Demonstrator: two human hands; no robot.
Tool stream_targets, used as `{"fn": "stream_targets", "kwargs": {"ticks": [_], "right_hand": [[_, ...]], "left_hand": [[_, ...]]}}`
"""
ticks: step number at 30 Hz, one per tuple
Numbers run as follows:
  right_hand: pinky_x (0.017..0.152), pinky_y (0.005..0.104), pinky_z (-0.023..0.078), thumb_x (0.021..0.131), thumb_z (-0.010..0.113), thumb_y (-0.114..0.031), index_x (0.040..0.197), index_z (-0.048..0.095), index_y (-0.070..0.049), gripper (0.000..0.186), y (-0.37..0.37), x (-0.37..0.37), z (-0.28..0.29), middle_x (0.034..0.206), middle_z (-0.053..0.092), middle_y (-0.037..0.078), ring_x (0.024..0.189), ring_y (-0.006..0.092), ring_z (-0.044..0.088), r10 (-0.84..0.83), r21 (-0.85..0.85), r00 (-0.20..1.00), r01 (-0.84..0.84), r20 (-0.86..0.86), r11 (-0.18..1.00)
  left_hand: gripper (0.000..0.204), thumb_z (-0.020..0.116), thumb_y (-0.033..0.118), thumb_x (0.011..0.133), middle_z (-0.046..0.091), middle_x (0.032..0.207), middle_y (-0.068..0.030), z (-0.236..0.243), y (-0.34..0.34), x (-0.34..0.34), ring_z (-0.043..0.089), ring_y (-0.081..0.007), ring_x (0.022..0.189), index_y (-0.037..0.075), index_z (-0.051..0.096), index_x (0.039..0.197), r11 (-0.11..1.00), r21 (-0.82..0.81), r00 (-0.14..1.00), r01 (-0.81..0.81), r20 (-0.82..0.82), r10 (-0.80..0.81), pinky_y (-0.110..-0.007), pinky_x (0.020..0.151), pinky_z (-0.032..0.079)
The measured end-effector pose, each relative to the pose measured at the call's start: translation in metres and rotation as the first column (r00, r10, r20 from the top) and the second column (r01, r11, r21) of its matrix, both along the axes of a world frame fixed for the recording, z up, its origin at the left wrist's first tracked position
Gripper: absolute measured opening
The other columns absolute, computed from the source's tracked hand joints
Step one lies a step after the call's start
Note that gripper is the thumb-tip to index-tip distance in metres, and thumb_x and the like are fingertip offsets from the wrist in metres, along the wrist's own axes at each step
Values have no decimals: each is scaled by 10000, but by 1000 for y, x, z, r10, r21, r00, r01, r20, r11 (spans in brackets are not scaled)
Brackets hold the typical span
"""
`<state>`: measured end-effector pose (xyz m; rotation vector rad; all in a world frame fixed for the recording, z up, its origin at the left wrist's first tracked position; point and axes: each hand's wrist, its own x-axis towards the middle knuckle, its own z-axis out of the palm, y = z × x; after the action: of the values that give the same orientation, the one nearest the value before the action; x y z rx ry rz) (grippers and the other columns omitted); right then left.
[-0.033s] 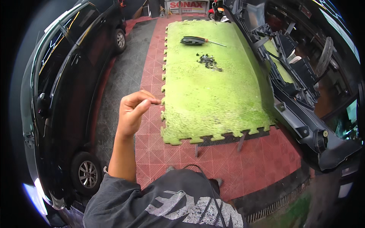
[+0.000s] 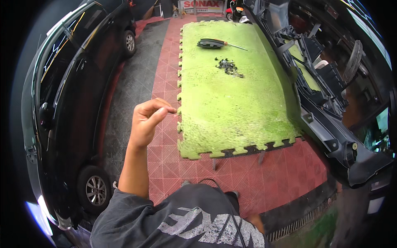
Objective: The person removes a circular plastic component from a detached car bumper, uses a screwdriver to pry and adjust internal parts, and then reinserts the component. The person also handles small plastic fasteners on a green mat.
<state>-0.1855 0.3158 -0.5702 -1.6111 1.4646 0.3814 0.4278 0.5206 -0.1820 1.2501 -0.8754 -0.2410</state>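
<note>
My left hand [image 2: 149, 121] is raised just left of the table's edge, thumb and index finger pinched together. Whatever is in the pinch, if anything, is too small to make out. Beside it lies a worn green foam mat [image 2: 235, 103] with a jigsaw edge, covering the table. Toward its far end rest a black oblong object [image 2: 211, 43] and a screwdriver [image 2: 236, 46] with a thin metal shaft. Nearer to me is a loose heap of small dark pieces [image 2: 228, 67]. My right hand is out of view; only a bit of skin shows beside my shirt.
A black car [image 2: 78, 95] stands along the left. To the right, a large black plastic panel [image 2: 318, 128] leans by the table, with frames and parts behind it. Red and grey floor tiles [image 2: 165, 165] surround the table legs. A cable [image 2: 219, 186] runs down over my shirt.
The view has shifted very slightly. A bit of skin now shows at the lower right of my shirt. My left hand keeps its pinch.
</note>
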Motion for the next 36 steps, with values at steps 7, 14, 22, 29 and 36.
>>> {"fn": "stream_targets", "kwargs": {"ticks": [7,14,22,29,36], "right_hand": [[806,370,518,987,686,-237,1013,652,32,272,-78,185,244,918,710,138,851,224,656,71,-562,895,212,440,800],[811,354,544,862,760,-129,1018,674,36,243,-24,353,375,913,716,153,842,256,688,461,-657,642,90,613,748],[764,370,524,816,789,-155,1063,680,35,330,39,475,409,911,695,155,813,276,665,428,-791,784,127,450,599],[788,417,515,771,819,-167,1077,700,6,372,101,555,433,920,712,154,804,355,670,414,-803,874,-49,253,594],[750,384,524,834,777,-135,1060,707,7,276,69,599,414,881,718,147,808,297,695,237,-741,922,74,305,667]], "left_hand": [[151,668,123,975,743,963,-90,-16,-10,67,677,-141,924,-6,748,976,974,226,999,13,-50,-2,-298,858,526],[119,671,80,970,742,961,-89,-40,-2,144,682,-152,924,-13,742,988,931,351,995,95,-69,-76,-302,873,525],[127,666,86,983,744,970,-104,-92,1,303,698,-175,949,-25,726,999,894,383,967,231,-195,-166,-334,903,538],[154,673,122,1003,739,931,-72,-100,-21,433,696,-154,905,-18,736,996,837,424,931,346,-269,-249,-325,897,552],[147,711,115,975,743,953,-63,-66,-137,440,688,-138,909,-17,749,1029,840,343,905,420,-88,-417,-290,862,539]]}}
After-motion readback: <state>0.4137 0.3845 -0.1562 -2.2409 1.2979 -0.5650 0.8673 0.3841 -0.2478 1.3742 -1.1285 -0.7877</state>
